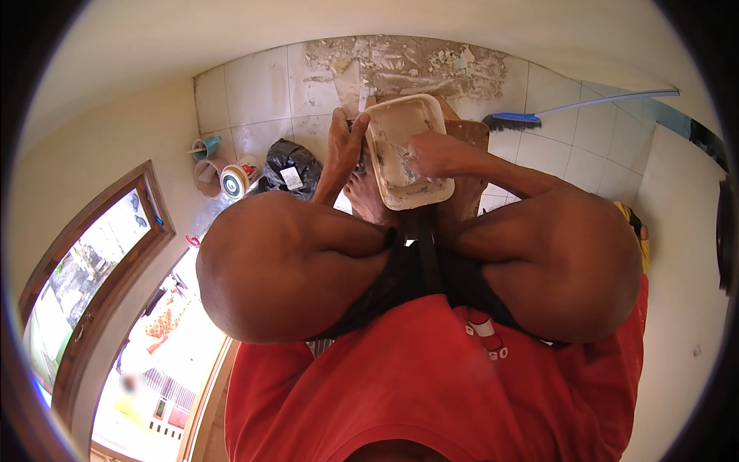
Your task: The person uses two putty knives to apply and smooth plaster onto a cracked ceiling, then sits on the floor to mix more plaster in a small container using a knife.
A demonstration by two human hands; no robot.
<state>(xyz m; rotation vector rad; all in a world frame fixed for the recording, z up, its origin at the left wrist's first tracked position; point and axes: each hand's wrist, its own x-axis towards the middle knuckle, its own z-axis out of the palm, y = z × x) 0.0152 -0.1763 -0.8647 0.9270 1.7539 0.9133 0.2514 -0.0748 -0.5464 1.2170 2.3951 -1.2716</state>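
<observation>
A shallow rectangular plastic tub (394, 118), off-white and smeared with a pale paste-like coating, is tilted between my bare feet and raised knees. My left hand (348, 145) grips its left rim, the thumb near the upper left corner. Inside the tub, my right hand (433, 156) is closed, its knuckles up and fingertips down by the coated bottom. Whatever those fingers hold, if anything, is hidden. Under and beside the tub's right side shows a brown, stained board or stool (472, 135).
Plaster rubble (454, 61) lies along the wall on the tiled floor (258, 85). A blue broom (517, 121) rests at the right. To the left are a black plastic bag (291, 165), a white tub (235, 182) and a teal dipper (206, 146). A wooden-framed window (150, 181) stands far left.
</observation>
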